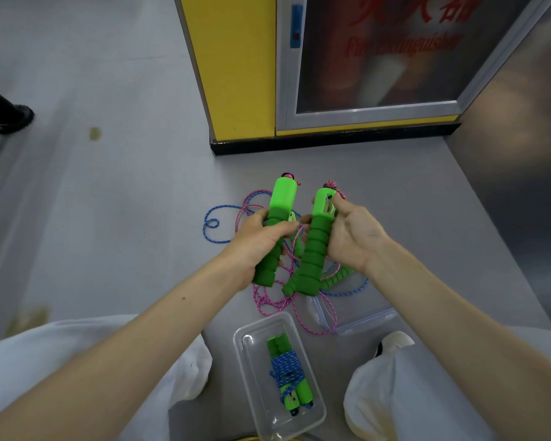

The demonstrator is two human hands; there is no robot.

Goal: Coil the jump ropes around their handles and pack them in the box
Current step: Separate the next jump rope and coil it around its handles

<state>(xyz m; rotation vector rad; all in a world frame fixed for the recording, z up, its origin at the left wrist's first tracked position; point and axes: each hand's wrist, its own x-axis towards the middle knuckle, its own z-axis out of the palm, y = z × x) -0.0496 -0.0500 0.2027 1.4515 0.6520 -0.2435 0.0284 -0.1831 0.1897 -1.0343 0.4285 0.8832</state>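
Grey floor (109,202) fills the view. Yellow cabinet with glass door (236,74) at 12–1 o'clock, top cut off, red lettering on the glass blurred.

Clear rectangular plastic box (252,377) on the floor at 6 o'clock, its near corner cut by the frame edge. In it: a green-handled jump rope wound in blue cord (287,374).

Clear lid (363,316) at 4 o'clock of the box, partly under rope.

Loose pink cord (268,300) and loose blue cord (210,230) tangled on the floor at centre, mostly hidden behind the hands.

Left hand (261,240) wrapped round one green foam handle (282,198), upright. Right hand (353,237) clamped on second green foam handle (312,256), tilted. Another green handle (337,278) sticks out below the right wrist, rest hidden.
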